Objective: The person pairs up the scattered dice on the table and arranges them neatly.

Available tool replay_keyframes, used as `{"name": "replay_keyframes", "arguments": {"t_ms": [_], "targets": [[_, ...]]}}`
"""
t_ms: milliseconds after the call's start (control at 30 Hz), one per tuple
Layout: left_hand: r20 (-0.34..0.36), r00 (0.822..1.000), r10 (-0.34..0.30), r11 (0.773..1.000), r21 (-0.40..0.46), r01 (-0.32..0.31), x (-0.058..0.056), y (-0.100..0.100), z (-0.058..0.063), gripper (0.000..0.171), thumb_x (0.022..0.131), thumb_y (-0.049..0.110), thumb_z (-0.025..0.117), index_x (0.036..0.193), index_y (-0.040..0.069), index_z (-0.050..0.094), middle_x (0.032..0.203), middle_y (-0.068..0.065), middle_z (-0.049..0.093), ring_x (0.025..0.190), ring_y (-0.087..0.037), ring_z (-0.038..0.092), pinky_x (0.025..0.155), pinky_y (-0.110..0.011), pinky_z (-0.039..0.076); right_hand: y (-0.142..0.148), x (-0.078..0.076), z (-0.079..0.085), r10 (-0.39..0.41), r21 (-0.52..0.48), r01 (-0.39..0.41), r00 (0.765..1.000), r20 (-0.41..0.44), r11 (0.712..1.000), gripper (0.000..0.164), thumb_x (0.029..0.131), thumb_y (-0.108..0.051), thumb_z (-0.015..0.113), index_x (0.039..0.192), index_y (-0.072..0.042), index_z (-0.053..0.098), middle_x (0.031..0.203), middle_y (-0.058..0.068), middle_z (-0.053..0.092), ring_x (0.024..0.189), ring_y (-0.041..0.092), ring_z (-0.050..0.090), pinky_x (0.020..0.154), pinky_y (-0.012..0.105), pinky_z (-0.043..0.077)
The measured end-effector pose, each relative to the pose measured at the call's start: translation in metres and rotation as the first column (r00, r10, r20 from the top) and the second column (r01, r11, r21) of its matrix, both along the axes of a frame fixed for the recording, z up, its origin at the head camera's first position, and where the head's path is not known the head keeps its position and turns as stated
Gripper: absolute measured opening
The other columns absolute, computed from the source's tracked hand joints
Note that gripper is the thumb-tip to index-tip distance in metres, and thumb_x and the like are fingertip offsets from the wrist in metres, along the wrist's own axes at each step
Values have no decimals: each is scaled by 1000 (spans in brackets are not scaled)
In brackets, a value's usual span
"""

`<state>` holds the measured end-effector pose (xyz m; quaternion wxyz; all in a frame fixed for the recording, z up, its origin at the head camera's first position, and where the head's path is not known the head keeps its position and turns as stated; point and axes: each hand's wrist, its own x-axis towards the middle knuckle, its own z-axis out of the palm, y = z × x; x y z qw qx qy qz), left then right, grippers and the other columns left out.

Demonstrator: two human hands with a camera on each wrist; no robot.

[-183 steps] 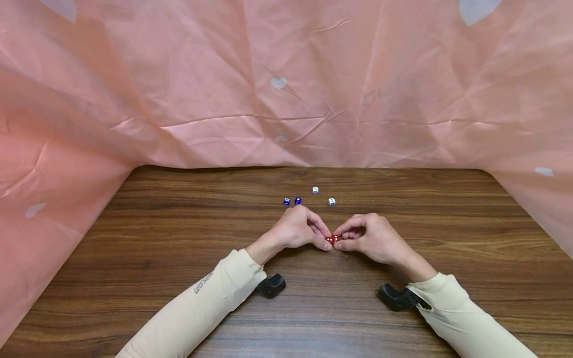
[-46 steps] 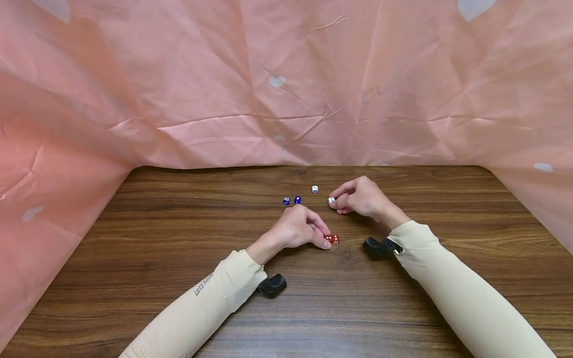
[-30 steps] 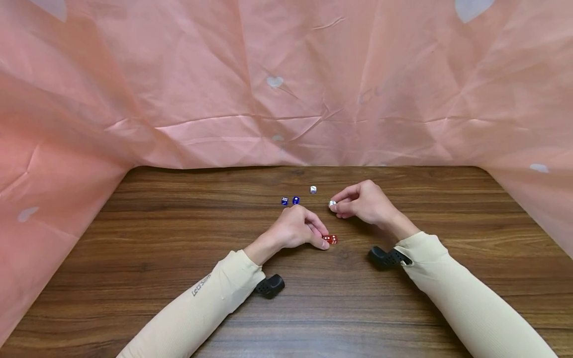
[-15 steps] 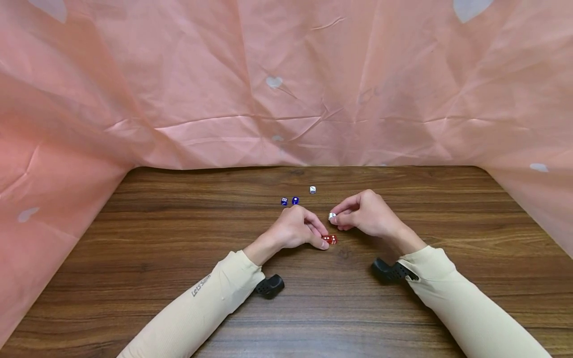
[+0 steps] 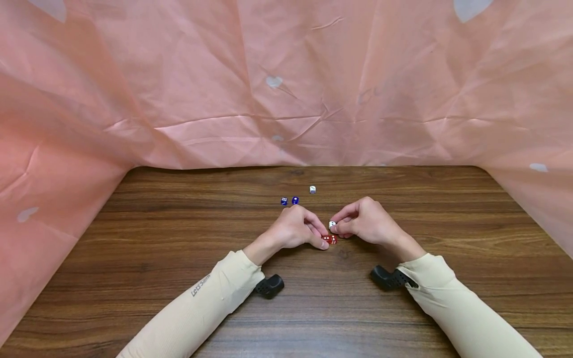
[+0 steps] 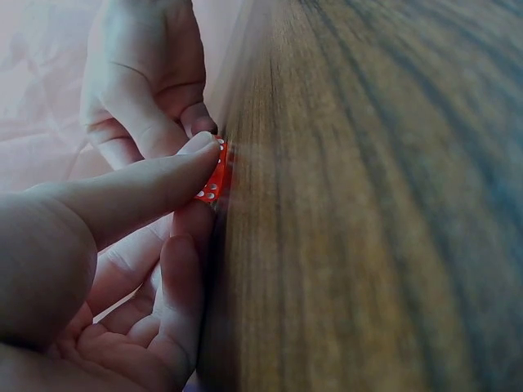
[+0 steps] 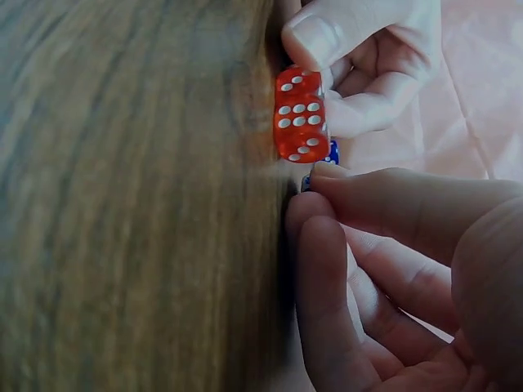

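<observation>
Two translucent red dice with white pips (image 5: 333, 239) sit side by side on the wooden table. My left hand (image 5: 293, 228) pinches the left one between thumb and fingers; in the left wrist view the thumb covers much of the red dice (image 6: 214, 184). Just behind the pair, my right hand (image 5: 371, 221) holds a white die (image 5: 332, 225) by thumb and fingertips. In the right wrist view, fingers hide nearly all of that die, while the red dice (image 7: 300, 118) show clearly. Whether the white die touches the red ones or the table, I cannot tell.
Farther back lie two blue dice (image 5: 284, 201), close together, and another white die (image 5: 312, 189) to their right. A pink cloth (image 5: 286, 124) with pale hearts hangs along the back and sides of the table (image 5: 134, 238).
My right hand has left the red dice, reached back to the nearer white die, pinched it and brought it forward to just behind the red pair. My left hand has stayed on the red dice.
</observation>
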<state>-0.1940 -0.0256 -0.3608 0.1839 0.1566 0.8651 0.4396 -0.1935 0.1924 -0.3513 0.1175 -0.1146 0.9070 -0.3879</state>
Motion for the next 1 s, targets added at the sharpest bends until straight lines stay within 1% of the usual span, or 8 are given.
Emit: {"name": "replay_keyframes", "arguments": {"t_ms": [233,533,700,1000], "targets": [[0,1000,0,1000,0,0,-1,0,0,21,70,21,99,85,23,84,77,8,80,76,-1,69,74,-21,47,0,-1,-2,-12,8,12,1000,2,1000,22,86,-20,85,105,-7,84,76,0,80,70,6,70,64,23,53],[-2,1000,-4,1000,-6,4,0,0,0,21,71,21,99,85,23,84,77,9,80,76,-1,68,73,-21,48,0,1,-4,-26,-2,26,1000,-5,1000,22,86,-20,85,104,-10,85,77,0,80,70,6,70,64,23,54],[-6,1000,-12,1000,-1,12,-1,0,1,20,71,20,99,85,23,84,77,8,80,75,-1,68,71,-21,47,1,1,-4,-24,-22,24,1000,-2,999,22,86,-19,86,105,-9,85,78,0,80,70,7,70,63,23,55],[-7,1000,0,1000,-5,0,0,0,0,21,70,21,99,84,23,85,77,8,80,74,-1,68,70,-20,47,0,1,-5,-24,-26,24,1000,7,999,22,87,-20,86,105,-9,84,78,-1,80,70,6,70,64,23,54]]}}
